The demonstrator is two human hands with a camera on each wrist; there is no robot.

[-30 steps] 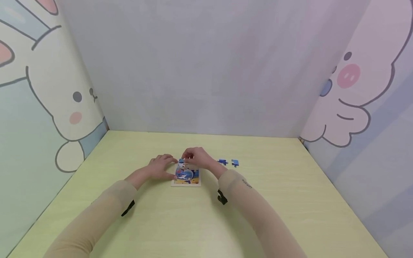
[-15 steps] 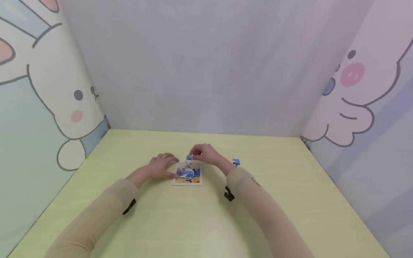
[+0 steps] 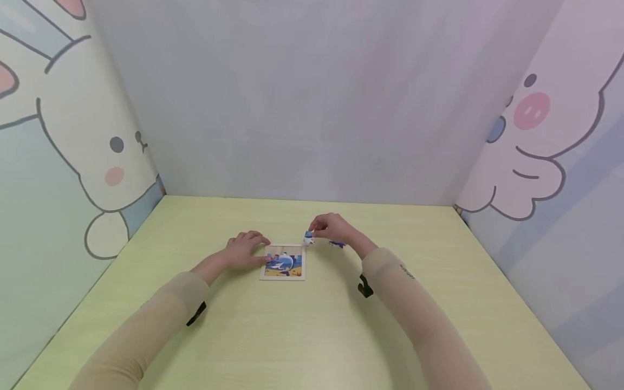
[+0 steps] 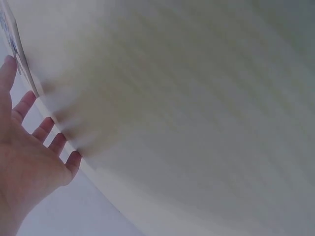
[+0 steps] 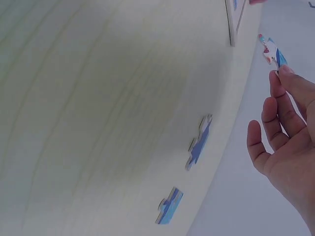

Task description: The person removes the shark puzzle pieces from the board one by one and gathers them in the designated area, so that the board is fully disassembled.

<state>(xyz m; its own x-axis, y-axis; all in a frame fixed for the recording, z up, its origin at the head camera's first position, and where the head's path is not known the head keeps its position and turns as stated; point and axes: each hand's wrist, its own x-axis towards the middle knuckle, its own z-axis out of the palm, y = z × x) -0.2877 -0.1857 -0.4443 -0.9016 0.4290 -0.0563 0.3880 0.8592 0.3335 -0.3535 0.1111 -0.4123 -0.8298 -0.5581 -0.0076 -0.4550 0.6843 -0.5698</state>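
A small square jigsaw puzzle board [image 3: 283,279] with a pale wooden rim lies on the table, showing a blue sea picture with bare wood along its top. My left hand [image 3: 242,252] rests spread at its left side, thumb over the left rim and fingertips by the upper left corner. Thumb and index finger of my right hand [image 3: 333,227] pinch a white-and-blue puzzle piece [image 5: 273,51], held up just off the board's upper right corner. Loose on the table lie a dark blue puzzle piece [image 5: 199,145] and a light blue puzzle piece [image 5: 170,206].
The pale yellow table [image 3: 292,336] meets a plain grey backdrop [image 3: 302,108] behind. Cartoon-printed panels stand at both sides, a rabbit [image 3: 92,124] on the left and a pig [image 3: 546,130] on the right.
My right hand has lifted the puzzle piece from over the board's upper left and carried it right, past the upper right corner. My left hand stays at the board's left side.
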